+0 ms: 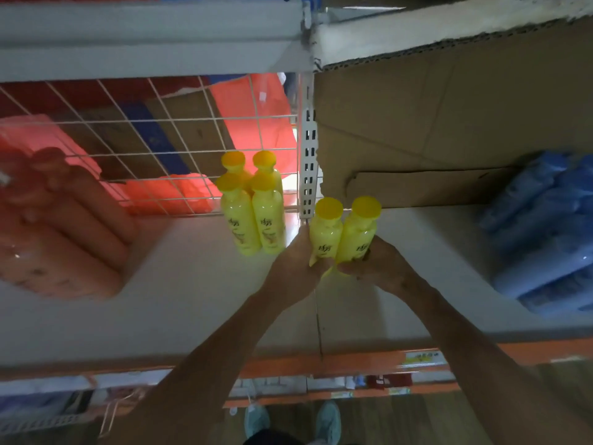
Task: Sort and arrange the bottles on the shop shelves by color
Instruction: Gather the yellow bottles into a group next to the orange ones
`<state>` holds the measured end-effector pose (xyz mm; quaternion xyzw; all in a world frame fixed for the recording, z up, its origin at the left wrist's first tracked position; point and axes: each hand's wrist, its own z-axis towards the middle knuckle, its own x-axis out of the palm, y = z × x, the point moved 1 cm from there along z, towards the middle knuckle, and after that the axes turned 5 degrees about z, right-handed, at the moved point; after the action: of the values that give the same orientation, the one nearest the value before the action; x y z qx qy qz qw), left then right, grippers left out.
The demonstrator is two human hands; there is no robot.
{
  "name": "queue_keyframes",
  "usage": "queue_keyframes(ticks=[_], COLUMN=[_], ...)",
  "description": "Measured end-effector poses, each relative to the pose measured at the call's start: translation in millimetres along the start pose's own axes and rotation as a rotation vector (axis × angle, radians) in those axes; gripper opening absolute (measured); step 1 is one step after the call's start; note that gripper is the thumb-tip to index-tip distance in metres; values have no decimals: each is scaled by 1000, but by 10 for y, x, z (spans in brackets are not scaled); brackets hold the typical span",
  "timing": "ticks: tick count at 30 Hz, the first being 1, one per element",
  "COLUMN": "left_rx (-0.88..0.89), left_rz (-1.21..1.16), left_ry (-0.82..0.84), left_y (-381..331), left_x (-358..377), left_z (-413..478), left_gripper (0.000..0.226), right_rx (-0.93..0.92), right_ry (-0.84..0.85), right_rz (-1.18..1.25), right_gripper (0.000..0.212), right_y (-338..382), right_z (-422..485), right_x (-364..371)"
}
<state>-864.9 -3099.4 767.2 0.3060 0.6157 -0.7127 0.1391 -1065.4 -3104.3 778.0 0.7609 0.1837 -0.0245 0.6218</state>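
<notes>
Several yellow bottles with yellow caps [252, 207] stand in a tight group at the back of the white shelf [179, 284], against the wire mesh. To their right I hold two more upright yellow bottles side by side. My left hand [296, 268] grips the left yellow bottle [324, 231] by its lower body. My right hand [377, 266] grips the right yellow bottle [359, 232] the same way. Both bottle bases are hidden by my fingers. Pale orange bottles [57, 226] fill the shelf's left end. Blue bottles [545, 232] fill the right end.
A white slotted upright post [308, 149] rises just behind the held bottles. A brown cardboard sheet [449, 123] lines the back on the right. Red bags [256, 123] show through the wire mesh [144, 139]. An orange shelf edge [353, 361] runs below.
</notes>
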Motion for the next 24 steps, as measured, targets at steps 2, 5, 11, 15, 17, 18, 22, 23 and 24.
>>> queue_keyframes(ticks=[2,5,11,15,17,18,22,23,24], left_rx=[-29,-64,-98,-66,-90,-121,-197,-204,-208], left_rz=[-20,-18,34,-7,-60,-71,-38,-33,-23], left_ry=[-31,-41,-95,-150,-156,-155,-169,-175,-181], left_y=[84,188,379,432,471,501,608,632,652], left_x=[-97,-258,-503,-605,-616,-608,-579,-585,-595], left_z=[-115,-253,-471,-553,-561,-569,-616,-620,-621], left_gripper=[57,66,65,58,58,61,62,60,57], right_rx=[-12,-63,-95,-133,-151,-167,-200,-203,-199], right_ry=[38,27,54,97,84,77,22,11,1], right_rz=[-12,-127,-212,-322,-346,-351,-349,-344,-344], right_gripper=[42,54,69,53,51,47,37,38,40], right_y=[54,146,205,263,271,269,305,287,271], right_z=[20,31,74,92,104,115,109,116,117], right_x=[150,379,727,858,905,930,1029,1053,1077])
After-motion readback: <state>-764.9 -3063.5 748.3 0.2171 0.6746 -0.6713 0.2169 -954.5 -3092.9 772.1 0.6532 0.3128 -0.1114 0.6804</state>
